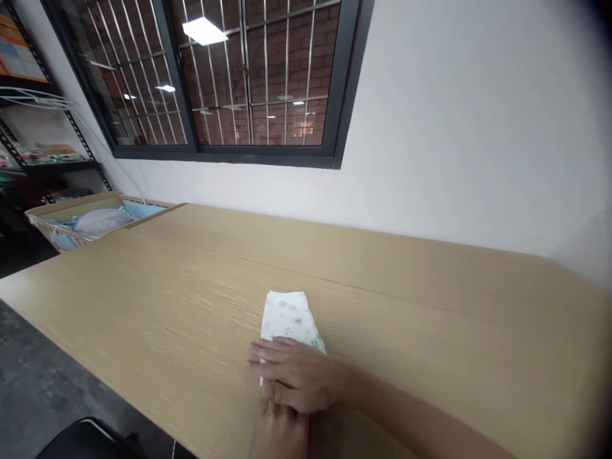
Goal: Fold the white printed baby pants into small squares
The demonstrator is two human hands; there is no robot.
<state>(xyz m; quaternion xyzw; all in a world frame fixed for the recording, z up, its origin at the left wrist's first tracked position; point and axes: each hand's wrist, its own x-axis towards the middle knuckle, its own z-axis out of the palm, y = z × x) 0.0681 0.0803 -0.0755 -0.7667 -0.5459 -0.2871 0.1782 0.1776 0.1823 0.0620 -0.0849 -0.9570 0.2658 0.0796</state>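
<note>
A small folded white cloth [289,319] with a faint printed pattern lies on the light wooden table [430,306], near its front edge. My right hand [299,376] reaches in from the right and lies flat across the cloth's near end, fingers stretched out and pointing left. My left hand [280,433] comes up from the bottom edge just below it. Its fingers are tucked under the right hand and hidden, at or under the cloth's near edge.
A cardboard box [48,220] holding pale blue and white fabric sits at the table's far left end. Behind it stands a black metal shelf [43,166]. A barred window [239,76] is in the white wall beyond. A dark seat [81,440] shows at bottom left.
</note>
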